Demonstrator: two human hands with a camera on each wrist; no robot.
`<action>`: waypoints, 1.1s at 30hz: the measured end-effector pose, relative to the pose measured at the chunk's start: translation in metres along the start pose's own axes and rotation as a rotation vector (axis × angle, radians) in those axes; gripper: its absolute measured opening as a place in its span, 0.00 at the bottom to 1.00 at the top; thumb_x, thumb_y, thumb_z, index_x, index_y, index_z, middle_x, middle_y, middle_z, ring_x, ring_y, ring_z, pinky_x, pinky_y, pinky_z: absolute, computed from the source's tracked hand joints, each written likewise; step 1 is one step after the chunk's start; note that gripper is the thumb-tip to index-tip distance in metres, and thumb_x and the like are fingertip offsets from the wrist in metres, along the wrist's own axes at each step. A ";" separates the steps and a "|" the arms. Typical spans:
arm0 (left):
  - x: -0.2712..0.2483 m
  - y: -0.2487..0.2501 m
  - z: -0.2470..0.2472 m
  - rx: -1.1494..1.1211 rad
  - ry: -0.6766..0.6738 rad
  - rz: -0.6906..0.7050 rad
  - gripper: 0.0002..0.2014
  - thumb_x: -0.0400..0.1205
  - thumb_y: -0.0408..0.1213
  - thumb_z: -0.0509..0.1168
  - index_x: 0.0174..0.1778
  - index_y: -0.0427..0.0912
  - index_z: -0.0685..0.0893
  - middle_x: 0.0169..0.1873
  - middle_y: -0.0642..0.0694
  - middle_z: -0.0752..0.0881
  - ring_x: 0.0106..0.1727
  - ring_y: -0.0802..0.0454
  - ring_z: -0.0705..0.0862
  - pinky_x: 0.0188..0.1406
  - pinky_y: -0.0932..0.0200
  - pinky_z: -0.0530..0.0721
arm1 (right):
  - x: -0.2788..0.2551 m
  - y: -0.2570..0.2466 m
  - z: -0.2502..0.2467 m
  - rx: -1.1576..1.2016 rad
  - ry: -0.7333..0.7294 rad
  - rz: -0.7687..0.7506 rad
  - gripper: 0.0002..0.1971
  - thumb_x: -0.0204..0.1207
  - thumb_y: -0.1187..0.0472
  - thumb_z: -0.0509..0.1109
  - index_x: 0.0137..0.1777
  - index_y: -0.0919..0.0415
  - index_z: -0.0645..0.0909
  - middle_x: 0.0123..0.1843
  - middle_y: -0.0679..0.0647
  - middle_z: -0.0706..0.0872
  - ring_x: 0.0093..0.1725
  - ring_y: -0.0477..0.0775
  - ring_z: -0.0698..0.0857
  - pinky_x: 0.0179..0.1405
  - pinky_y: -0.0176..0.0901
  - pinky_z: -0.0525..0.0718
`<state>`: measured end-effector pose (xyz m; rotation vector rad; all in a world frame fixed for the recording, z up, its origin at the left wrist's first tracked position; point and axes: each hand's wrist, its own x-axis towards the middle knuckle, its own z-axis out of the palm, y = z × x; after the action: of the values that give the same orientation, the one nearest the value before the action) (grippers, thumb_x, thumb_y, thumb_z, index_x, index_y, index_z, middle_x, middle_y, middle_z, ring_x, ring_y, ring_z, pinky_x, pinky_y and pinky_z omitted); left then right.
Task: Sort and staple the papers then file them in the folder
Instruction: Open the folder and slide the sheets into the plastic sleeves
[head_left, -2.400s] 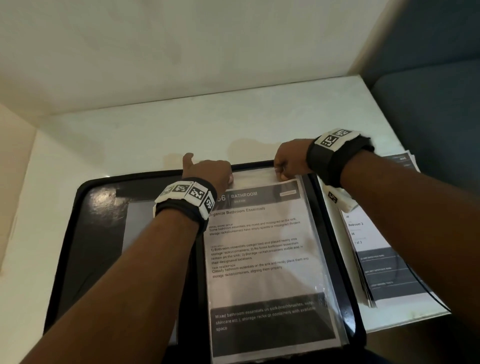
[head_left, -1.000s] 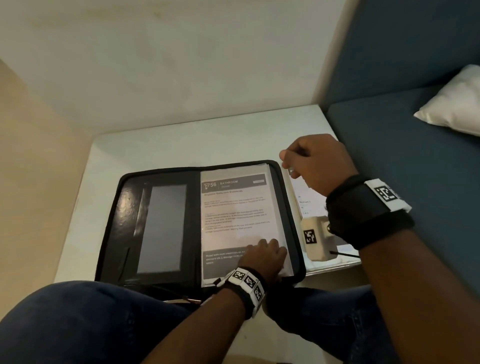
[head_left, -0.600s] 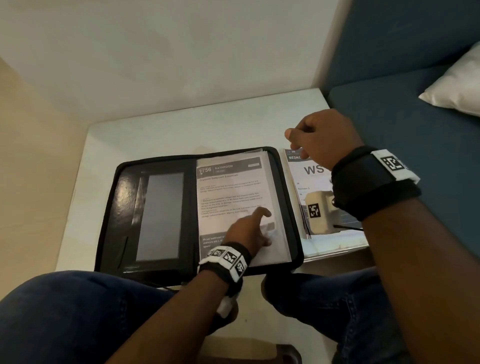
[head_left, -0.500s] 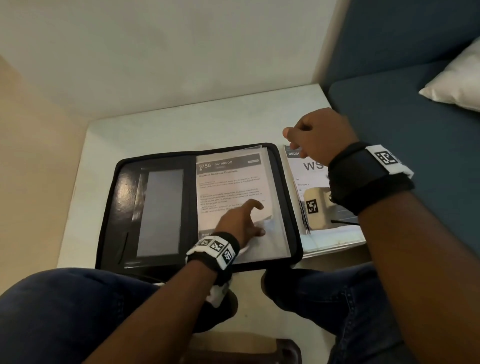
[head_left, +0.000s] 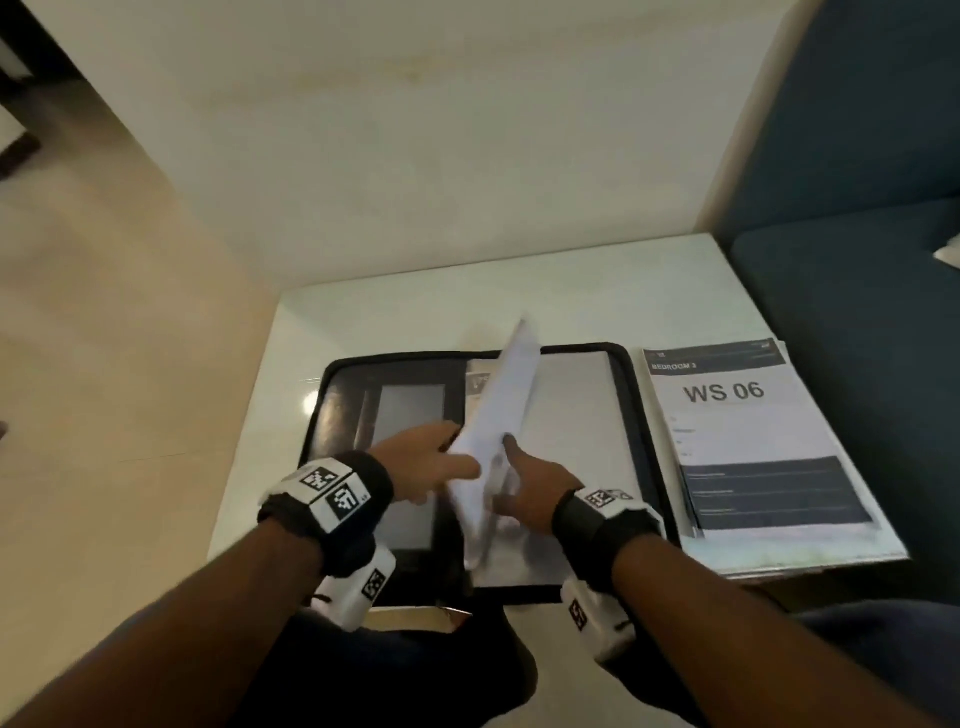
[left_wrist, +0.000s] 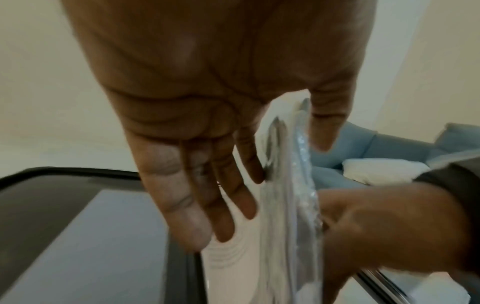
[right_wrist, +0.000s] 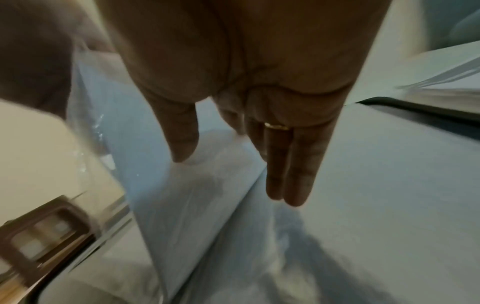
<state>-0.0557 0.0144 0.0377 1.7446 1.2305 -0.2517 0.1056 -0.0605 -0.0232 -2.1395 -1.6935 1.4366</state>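
We turn a filled clear plastic sleeve (head_left: 498, 415) leftward in the open black zip folder (head_left: 337, 410), left hand (head_left: 431, 462) and right hand (head_left: 530, 483) flat-fingered against it, exposing the next pocket.

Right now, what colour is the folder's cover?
Black, seen best in the head view: folder.

A home, by the look of it — a living room corner. A blue sofa (head_left: 857, 156) with a white cushion (left_wrist: 381, 170) stands just beside a small white counter (head_left: 519, 296), plain cream walls (head_left: 415, 130) behind — and a pale tiled floor (head_left: 104, 312) to the left.
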 end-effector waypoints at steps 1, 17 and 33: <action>-0.004 -0.006 -0.012 -0.031 0.013 0.006 0.26 0.74 0.60 0.69 0.60 0.45 0.81 0.51 0.41 0.88 0.51 0.44 0.87 0.46 0.53 0.86 | 0.003 -0.007 0.006 -0.020 0.017 -0.039 0.49 0.79 0.47 0.70 0.86 0.47 0.36 0.80 0.64 0.70 0.72 0.66 0.77 0.70 0.51 0.76; -0.006 -0.112 -0.084 -0.178 0.203 -0.003 0.27 0.65 0.50 0.84 0.55 0.48 0.82 0.49 0.51 0.89 0.49 0.50 0.89 0.41 0.52 0.91 | 0.036 -0.066 0.061 -0.027 -0.020 -0.230 0.50 0.78 0.38 0.67 0.85 0.46 0.33 0.88 0.57 0.40 0.83 0.64 0.61 0.80 0.56 0.65; 0.002 -0.024 -0.047 -0.348 0.102 0.218 0.15 0.79 0.29 0.72 0.62 0.41 0.83 0.50 0.40 0.89 0.50 0.44 0.91 0.48 0.43 0.91 | 0.006 -0.035 0.005 0.442 0.171 -0.202 0.47 0.72 0.34 0.70 0.84 0.34 0.45 0.76 0.51 0.76 0.66 0.55 0.83 0.62 0.57 0.86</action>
<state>-0.0902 0.0531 0.0471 1.5824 1.0701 0.1732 0.0762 -0.0444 -0.0097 -1.7466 -1.3347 1.3687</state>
